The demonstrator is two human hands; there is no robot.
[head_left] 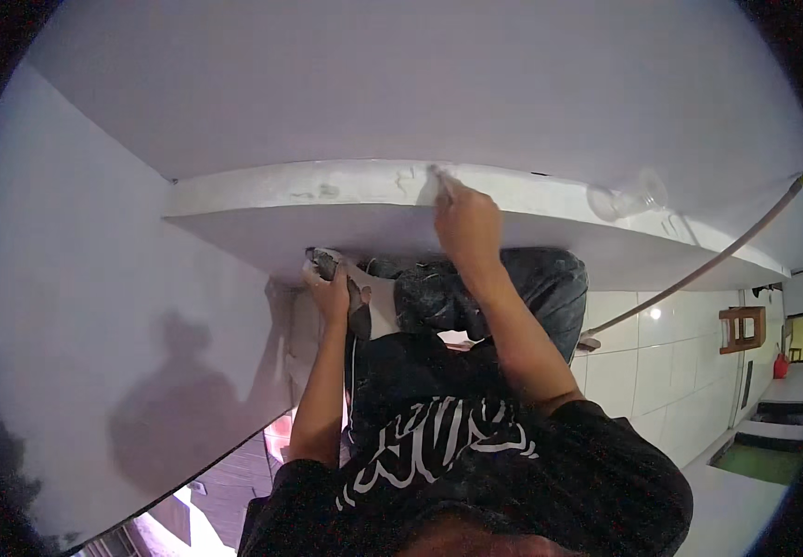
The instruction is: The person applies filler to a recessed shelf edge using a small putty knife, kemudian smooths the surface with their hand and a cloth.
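A long white ledge [276,186] runs along the wall in front of me, with grey smears and squiggly marks on its surface. My right hand [469,225] is closed around a small, slim tool [445,176], probably a putty knife, whose tip touches the ledge near its back edge. Lower and to the left, my left hand [330,295] grips a dark, flat piece [322,263] smeared with white; its exact kind is not clear. My fingers cover part of each held thing.
Toward the right end of the ledge lies a clear plastic cup [638,195]. A long pole [698,271] leans from the tiled floor [610,357] against the wall. Farther right are a wooden stool [743,330] and a red object [781,365]. A wall [77,260] closes in the left side.
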